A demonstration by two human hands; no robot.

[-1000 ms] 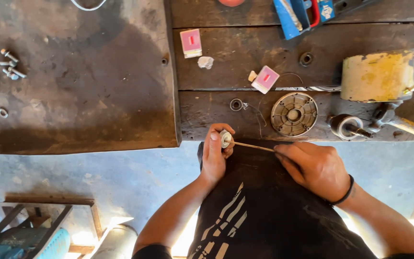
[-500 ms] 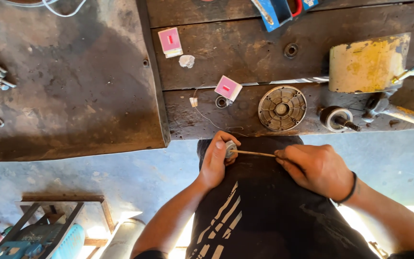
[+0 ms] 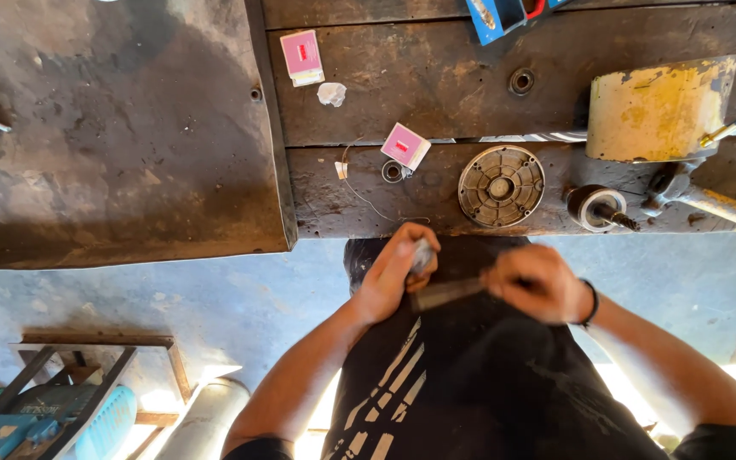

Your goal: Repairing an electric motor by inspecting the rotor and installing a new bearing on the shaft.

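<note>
gripping a small metal part (image 3: 422,254) just off the bench's near edge (image 3: 436,228), the left hand (image 3: 393,273) pinches its rim. the right hand (image 3: 538,285) clenches a thin, stiff tool (image 3: 446,293); the part looks hard, light and slippery.

From my remote feed, the thin tool (image 3: 446,292) in the right hand (image 3: 538,283) was smeared by motion blur, so I couldn't tell its kind. The small round part (image 3: 422,253) was mostly buried in the left hand (image 3: 393,271). The blue box (image 3: 508,13) was cut off at the top edge.
</note>
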